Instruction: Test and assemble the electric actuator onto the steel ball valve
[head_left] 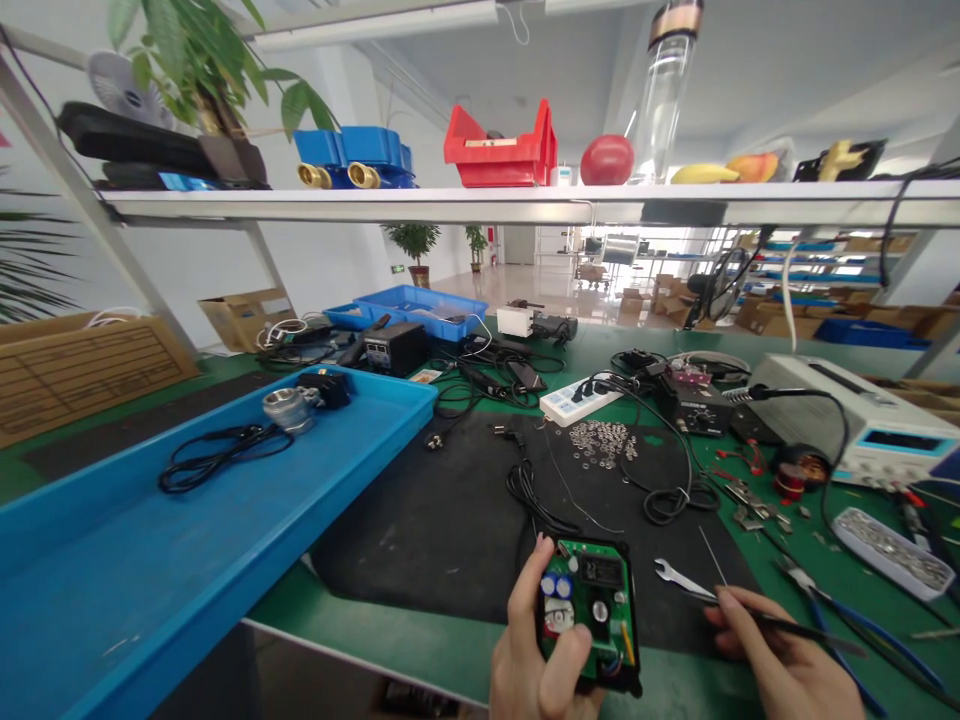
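My left hand (pixel 540 650) grips a square black housing with a green circuit board (pixel 590 615) in it, at the bottom centre. The board faces up and carries blue-topped capacitors, a black block and small wires. My thumb lies across its lower left part. To the right, my right hand (pixel 780 640) is closed on a slim dark tool (pixel 806 628), which looks like tweezers; my fingers hide part of it. A thin metal rod (pixel 712 555) sticks up by the fingertips. An open-ended wrench (pixel 679 578) lies on the black mat (pixel 420 520) beside that hand.
At left stands a blue tray (pixel 225 530) with a cable and a metal fitting. Metal nuts or rings (pixel 600 443), a power strip (pixel 581 400) and cables lie ahead. Pliers (pixel 814 600), a parts box (pixel 892 550) and a bench instrument (pixel 862 410) are at right. A shelf (pixel 480 205) spans above.
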